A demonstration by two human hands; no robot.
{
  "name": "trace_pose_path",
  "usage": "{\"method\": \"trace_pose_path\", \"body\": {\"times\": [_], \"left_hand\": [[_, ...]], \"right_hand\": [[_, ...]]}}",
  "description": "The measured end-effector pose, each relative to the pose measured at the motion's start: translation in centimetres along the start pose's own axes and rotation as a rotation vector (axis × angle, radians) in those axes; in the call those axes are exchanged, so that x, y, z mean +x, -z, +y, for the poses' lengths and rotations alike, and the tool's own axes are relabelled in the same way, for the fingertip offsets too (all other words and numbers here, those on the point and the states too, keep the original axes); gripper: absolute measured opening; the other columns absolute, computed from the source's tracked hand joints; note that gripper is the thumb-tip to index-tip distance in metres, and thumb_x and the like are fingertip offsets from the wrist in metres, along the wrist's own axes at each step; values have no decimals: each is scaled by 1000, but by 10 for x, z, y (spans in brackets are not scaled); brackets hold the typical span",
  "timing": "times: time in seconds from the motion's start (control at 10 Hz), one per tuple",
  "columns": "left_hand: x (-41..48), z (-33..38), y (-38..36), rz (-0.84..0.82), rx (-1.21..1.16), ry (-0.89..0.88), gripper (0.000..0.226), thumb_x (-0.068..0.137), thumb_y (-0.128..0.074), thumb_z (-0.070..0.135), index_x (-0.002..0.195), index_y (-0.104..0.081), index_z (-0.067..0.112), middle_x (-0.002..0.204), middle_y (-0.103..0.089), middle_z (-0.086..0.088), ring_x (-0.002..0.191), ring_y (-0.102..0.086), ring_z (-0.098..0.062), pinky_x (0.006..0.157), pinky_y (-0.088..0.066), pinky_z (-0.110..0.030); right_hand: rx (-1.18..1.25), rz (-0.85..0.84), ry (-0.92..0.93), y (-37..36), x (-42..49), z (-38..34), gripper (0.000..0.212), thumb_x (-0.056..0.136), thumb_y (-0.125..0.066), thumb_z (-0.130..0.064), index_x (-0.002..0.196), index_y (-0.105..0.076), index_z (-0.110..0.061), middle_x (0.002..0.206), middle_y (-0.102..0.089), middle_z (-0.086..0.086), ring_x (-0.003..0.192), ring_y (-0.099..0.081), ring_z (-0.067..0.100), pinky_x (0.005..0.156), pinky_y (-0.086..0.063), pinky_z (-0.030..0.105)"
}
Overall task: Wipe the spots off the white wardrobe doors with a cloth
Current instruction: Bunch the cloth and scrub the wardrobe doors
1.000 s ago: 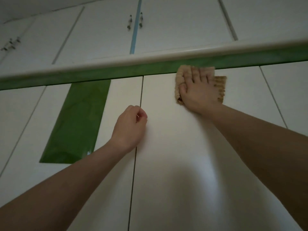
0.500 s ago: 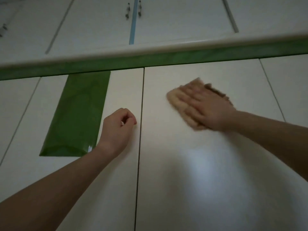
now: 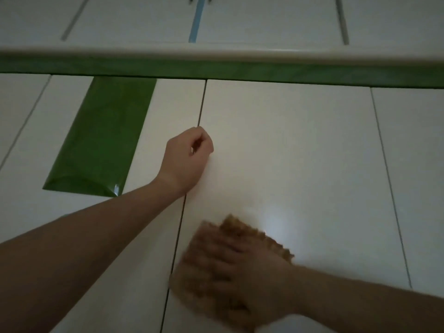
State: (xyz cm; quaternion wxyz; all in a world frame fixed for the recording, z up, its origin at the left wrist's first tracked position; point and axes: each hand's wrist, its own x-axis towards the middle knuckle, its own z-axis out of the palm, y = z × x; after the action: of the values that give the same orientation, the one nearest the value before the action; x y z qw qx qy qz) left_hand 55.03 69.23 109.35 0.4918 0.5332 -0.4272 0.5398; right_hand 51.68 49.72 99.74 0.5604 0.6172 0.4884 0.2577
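Head view looks up along a white wardrobe door (image 3: 288, 152). Low on it the person's right hand (image 3: 242, 267) lies flat on a tan, nubbly cloth (image 3: 236, 228), fingers straight and spread, pressing it to the panel. That grip is wide open, with nothing curled round the cloth. Hand and cloth are both smeared with blur. The cloth's left edge reaches the dark seam (image 3: 201, 104) between this door and its left-hand neighbour.

Higher up the same seam, well apart from the cloth, the left hand (image 3: 186, 159) rests against the doors, fingers curled in and thumb tip at the forefinger. Its grip is closed, and I can see nothing in it.

A glossy green panel (image 3: 103, 135) is set in the left-hand door. Above run a green strip (image 3: 240, 73) and a white ledge (image 3: 216, 52), with upper cabinet doors (image 3: 264, 20) beyond. A pale glare (image 3: 276, 227) sits just beside the cloth.
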Motion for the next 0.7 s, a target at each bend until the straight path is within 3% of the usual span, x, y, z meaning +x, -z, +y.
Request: {"method": "trace_pose_path", "body": {"times": [0.1, 0.2, 0.3, 0.4, 0.5, 0.6, 0.7], "left_hand": [[-3, 14, -19, -103, 31, -22, 20, 96, -52, 10, 79, -62, 8, 78, -64, -4, 67, -49, -6, 62, -40, -17], [-4, 25, -42, -141, 30, 3, 21, 95, -52, 10, 77, -63, 9, 77, -65, -3, 64, -48, -6, 62, -39, -19], [-4, 41, -72, -128, -5, 43, 21, 93, -53, 8, 74, -63, 9, 75, -65, -1, 66, -50, -8, 65, -42, -25], [1, 62, -96, -72, -27, 60, 23, 95, -51, 10, 74, -63, 8, 74, -64, -1, 64, -49, -4, 61, -39, -19], [13, 82, -109, 21, -24, 50, 24, 94, -50, 10, 76, -63, 4, 74, -64, -6, 62, -47, -4, 59, -37, -16], [21, 93, -117, 11, 25, 68, 24, 95, -49, 12, 77, -64, 6, 75, -64, -2, 63, -49, -1, 59, -39, -14], [19, 98, -129, -72, 71, 86, 24, 95, -49, 15, 77, -64, 9, 79, -66, -2, 66, -51, -5, 61, -40, -17]], "right_hand": [[-226, 103, -144, 12, -83, -37, 61, 105, -42, -57, 161, -35, -33, 172, -22, -1, 159, -18, 16, 129, -18, 42], [-113, 80, -905, 36, -234, 43, 66, 107, -23, -52, 166, 0, -33, 174, -7, 6, 161, -8, 28, 129, -9, 44], [-70, 150, -1499, 71, -268, 139, 64, 106, -12, -54, 163, 9, -36, 174, -4, 10, 160, -8, 32, 127, -6, 49], [85, 147, -1709, 74, -230, 172, 66, 107, -11, -53, 165, 6, -27, 174, 7, 7, 160, 5, 32, 129, 5, 51], [2, 141, -1367, 60, -148, 136, 60, 105, -24, -42, 160, -28, -18, 161, -36, 21, 142, -43, 41, 117, -34, 55], [170, 131, -1256, 61, -74, 102, 33, 83, -39, 10, 101, -55, -13, 91, -53, 6, 80, -57, 20, 78, -51, 33], [186, -49, -1273, 49, -111, 60, 21, 101, -53, -24, 117, -48, -36, 115, -49, -15, 103, -48, 7, 98, -37, 21]]}}
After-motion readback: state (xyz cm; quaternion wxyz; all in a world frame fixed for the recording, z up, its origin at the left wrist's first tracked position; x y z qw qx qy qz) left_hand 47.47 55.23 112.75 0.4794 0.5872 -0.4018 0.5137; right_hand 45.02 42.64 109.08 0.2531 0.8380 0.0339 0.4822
